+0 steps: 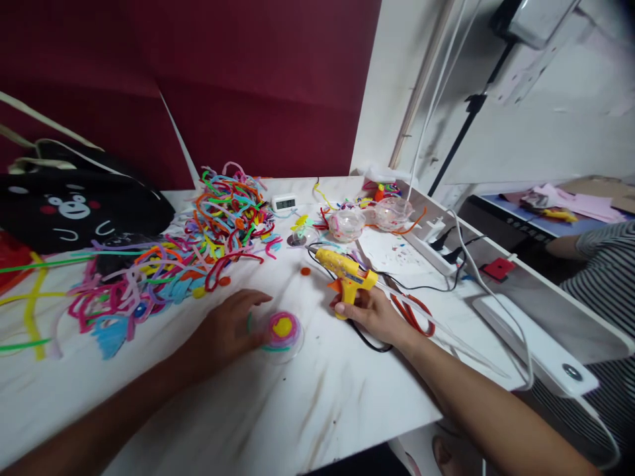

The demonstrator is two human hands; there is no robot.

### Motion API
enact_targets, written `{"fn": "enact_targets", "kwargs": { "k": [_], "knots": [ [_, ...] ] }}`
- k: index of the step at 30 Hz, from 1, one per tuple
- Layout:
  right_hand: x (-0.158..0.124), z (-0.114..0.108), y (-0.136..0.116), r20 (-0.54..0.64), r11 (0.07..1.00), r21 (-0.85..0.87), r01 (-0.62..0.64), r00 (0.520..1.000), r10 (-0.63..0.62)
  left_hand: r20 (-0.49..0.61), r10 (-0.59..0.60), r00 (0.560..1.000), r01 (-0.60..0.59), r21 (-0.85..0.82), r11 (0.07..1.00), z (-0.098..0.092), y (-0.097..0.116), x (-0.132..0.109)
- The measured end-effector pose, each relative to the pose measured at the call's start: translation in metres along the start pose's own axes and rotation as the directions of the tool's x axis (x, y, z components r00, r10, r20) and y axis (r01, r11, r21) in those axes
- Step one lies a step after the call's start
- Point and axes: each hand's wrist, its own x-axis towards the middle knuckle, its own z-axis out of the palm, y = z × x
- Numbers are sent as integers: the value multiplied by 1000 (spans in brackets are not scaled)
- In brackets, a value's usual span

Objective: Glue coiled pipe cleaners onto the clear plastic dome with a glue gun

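Yellow plastic marks the glue gun (342,266), the landmark here: its handle sits in the grasp of the right hand (373,312), thumb across the grip, while the nozzle points away and leftward. Nearer the person than the glue gun, and to its left, a clear plastic piece with a coiled pink and yellow disc (282,326) lies on the table (317,403). The left hand (229,330) is at that disc's left edge, thumb and fingers apart; blur hides whether they grip it or merely reach it. Beyond the glue gun stand clear bowls (347,226), and well left of it spreads a heap of pipe cleaners (231,215). This looks like a pause around a gluing step, the glue gun being either picked up or put aside. Gluing at the disc would call for turning the nozzle back toward it, with the left hand steadying the clear piece, fingertips away from the hot tip.
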Motion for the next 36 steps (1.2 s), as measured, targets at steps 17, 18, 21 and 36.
{"fn": "enact_targets", "kwargs": {
  "k": [17,18,21,36],
  "knots": [
    [-6,2,-14,-98,999,-34,-42,994,38,20,-7,1000,7,17,1000,30,10,35],
    [-7,2,-14,-105,998,-38,-45,994,41,23,-8,1000,8,11,1000,30,9,36],
    [-9,1,-16,-122,994,-104,-20,992,7,51,17,999,-16,-8,1000,27,8,42],
    [-11,1,-19,-162,986,-164,-9,987,-17,-212,33,977,25,268,963,29,19,37]
  ]
}}
